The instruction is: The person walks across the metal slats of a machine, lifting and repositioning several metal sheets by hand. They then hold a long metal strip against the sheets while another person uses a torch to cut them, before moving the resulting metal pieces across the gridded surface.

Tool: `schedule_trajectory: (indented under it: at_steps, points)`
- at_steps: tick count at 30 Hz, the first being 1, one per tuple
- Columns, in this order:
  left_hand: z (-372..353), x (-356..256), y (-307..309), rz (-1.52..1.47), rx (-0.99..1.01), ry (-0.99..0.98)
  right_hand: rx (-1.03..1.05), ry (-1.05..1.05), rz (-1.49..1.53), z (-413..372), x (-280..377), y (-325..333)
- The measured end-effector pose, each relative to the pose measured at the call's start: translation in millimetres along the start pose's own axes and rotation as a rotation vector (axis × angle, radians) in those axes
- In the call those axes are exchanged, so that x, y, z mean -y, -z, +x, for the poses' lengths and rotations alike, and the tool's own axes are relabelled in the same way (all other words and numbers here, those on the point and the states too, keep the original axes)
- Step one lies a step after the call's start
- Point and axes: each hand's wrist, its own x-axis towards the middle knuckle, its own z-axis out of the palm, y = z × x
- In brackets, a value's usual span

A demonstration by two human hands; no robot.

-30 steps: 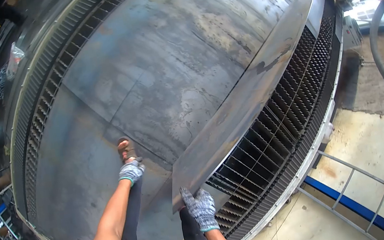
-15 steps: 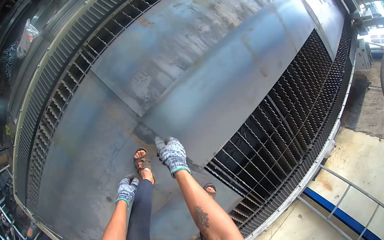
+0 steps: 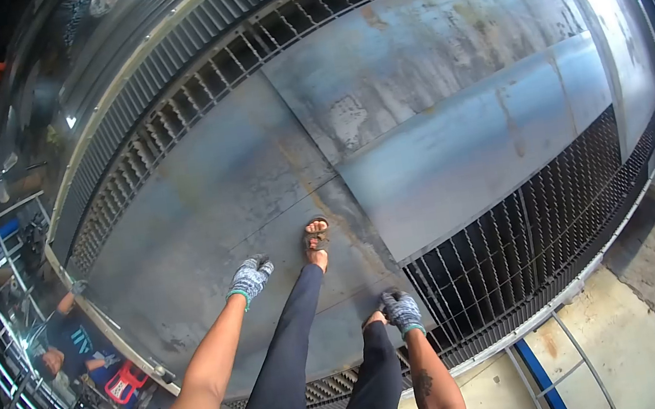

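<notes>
Head view, looking down: a person stands on a slatted bed (image 3: 518,249). The left hand (image 3: 251,278), gloved, hangs empty with fingers loosely curled. The right hand (image 3: 402,311), gloved, is empty beside the knee, fingers loose. A pale steel sheet (image 3: 464,160) lies flat just ahead.

There are two gloved hands, one left hand (image 3: 250,279) and one right hand (image 3: 402,312), and one sandal (image 3: 316,235). Three metal sheets (image 3: 464,160) lie on one grid bed (image 3: 518,253). One other person (image 3: 60,355) is below.
</notes>
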Motion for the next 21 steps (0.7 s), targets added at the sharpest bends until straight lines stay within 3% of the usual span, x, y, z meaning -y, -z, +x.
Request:
schedule_trajectory:
  at_steps: [3,5,10,13,15,16,18,20,21]
  points:
    - [3.6,-9.2,26.1,0.136,-0.002,0.049,0.073,-0.112,0.274,-23.8,40.9,21.3]
    - [1.4,-36.2,47.0,0.274,0.022,0.091,0.055,-0.079,0.453,-29.3,64.2,25.6]
    - [36.7,-75.6,72.6,0.277,-0.042,0.031,0.105,-0.025,0.686,-17.0,124.3,36.1]
    - [100.3,-116.5,92.4,0.13,-0.089,0.13,0.119,-0.028,0.678,22.6,155.7,38.0]
    - [112.2,-191.0,124.9,-0.561,-0.017,0.236,0.119,-0.032,0.683,50.2,182.5,38.4]
    - [167.7,-167.2,123.8,-0.454,-0.072,0.081,0.109,-0.035,0.683,66.4,196.4,38.5]
    - [251.8,-145.1,135.3,-0.37,-0.063,-0.041,0.051,0.046,0.674,117.0,200.4,11.2]
    - [303.0,-187.9,148.7,0.082,-0.1,-0.077,-0.026,0.245,0.578,143.4,217.7,-1.6]
    - [326.4,-213.1,153.3,0.329,-0.133,-0.125,-0.03,0.232,0.588,148.3,233.9,1.2]
